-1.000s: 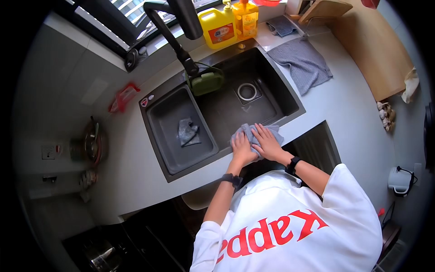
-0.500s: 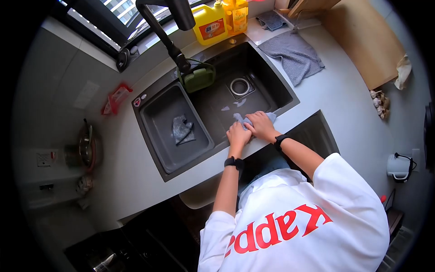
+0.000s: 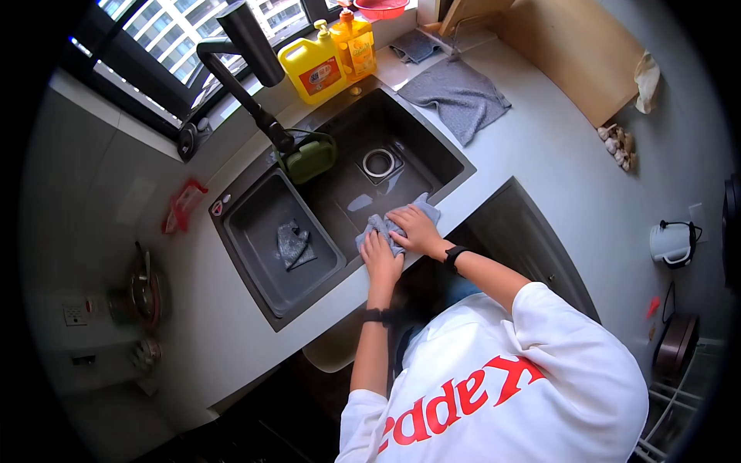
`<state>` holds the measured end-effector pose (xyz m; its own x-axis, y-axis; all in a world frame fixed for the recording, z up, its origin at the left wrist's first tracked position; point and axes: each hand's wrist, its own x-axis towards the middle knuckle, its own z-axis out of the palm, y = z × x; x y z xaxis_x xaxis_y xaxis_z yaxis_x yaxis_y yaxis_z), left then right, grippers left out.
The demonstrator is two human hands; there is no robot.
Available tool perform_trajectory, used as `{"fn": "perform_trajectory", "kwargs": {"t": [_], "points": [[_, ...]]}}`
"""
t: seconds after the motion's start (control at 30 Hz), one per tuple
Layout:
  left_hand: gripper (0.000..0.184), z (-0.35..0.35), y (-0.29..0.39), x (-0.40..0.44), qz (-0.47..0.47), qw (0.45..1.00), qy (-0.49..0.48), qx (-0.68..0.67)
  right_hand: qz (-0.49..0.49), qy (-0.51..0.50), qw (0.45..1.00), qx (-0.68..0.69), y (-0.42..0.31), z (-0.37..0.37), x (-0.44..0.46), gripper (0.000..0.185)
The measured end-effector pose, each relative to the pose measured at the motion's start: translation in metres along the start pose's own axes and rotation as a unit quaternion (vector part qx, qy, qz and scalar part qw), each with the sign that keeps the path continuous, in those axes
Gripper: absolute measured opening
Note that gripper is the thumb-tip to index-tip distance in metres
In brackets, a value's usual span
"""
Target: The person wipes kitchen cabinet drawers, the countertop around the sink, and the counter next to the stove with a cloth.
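A crumpled grey cloth (image 3: pixel 380 226) lies over the front rim of the dark sink (image 3: pixel 455 176), under both hands. My left hand (image 3: pixel 380 261) rests on the cloth's left part, its fingers pointing toward the basin. On the right part of the cloth, my right hand (image 3: pixel 417 231) has its fingers curled over the folds. A second, dark grey cloth (image 3: pixel 294 245) lies bunched in the left basin. The round drain (image 3: pixel 379 163) shows in the right basin, with shiny wet patches nearby.
A black faucet (image 3: pixel 248 99) and a green caddy (image 3: pixel 311 158) stand over the sink's back. Behind are a yellow jug (image 3: pixel 315 71) and an orange bottle (image 3: pixel 355 48). A grey towel (image 3: pixel 459 96), garlic (image 3: pixel 619 147) and a wooden board (image 3: pixel 571 54) are at the right.
The camera view has shifted, so the sink appears further left. Both hands, bunched close together half a second ago, are now more spread on the cloth, and more of it shows.
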<state>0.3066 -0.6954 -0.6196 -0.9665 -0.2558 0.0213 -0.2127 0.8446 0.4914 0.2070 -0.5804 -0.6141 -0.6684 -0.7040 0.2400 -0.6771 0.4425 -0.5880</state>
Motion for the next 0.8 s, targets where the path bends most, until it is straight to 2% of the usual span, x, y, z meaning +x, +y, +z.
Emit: {"fn": "perform_trajectory", "kwargs": {"t": [0.1, 0.23, 0.33, 0.43, 0.63, 0.77, 0.8], "points": [[0.070, -0.010, 0.000, -0.021, 0.002, 0.999, -0.006, 0.043, 0.008, 0.049, 0.996, -0.068, -0.024, 0.008, -0.018, 0.049], [0.074, -0.022, -0.004, -0.048, 0.014, 0.999, -0.002, 0.033, 0.009, 0.054, 0.995, -0.083, -0.045, 0.022, -0.036, 0.053], [0.078, -0.026, -0.010, -0.067, 0.017, 0.999, -0.002, 0.031, -0.007, 0.036, 0.997, -0.073, -0.056, 0.027, -0.045, 0.055], [0.074, -0.032, -0.010, -0.082, 0.000, 1.000, -0.009, 0.007, -0.032, 0.018, 0.998, -0.054, -0.065, 0.029, -0.049, 0.056], [0.077, -0.029, -0.004, -0.093, -0.003, 0.991, -0.090, 0.103, -0.125, -0.045, 0.991, -0.022, -0.049, 0.021, -0.049, 0.056], [0.079, -0.029, 0.000, -0.086, -0.021, 0.978, -0.164, 0.129, -0.146, -0.067, 0.987, 0.000, -0.040, 0.018, -0.046, 0.057], [0.081, -0.027, 0.002, -0.084, -0.013, 0.979, -0.151, 0.137, -0.153, -0.082, 0.985, 0.010, -0.037, 0.013, -0.044, 0.057]]}}
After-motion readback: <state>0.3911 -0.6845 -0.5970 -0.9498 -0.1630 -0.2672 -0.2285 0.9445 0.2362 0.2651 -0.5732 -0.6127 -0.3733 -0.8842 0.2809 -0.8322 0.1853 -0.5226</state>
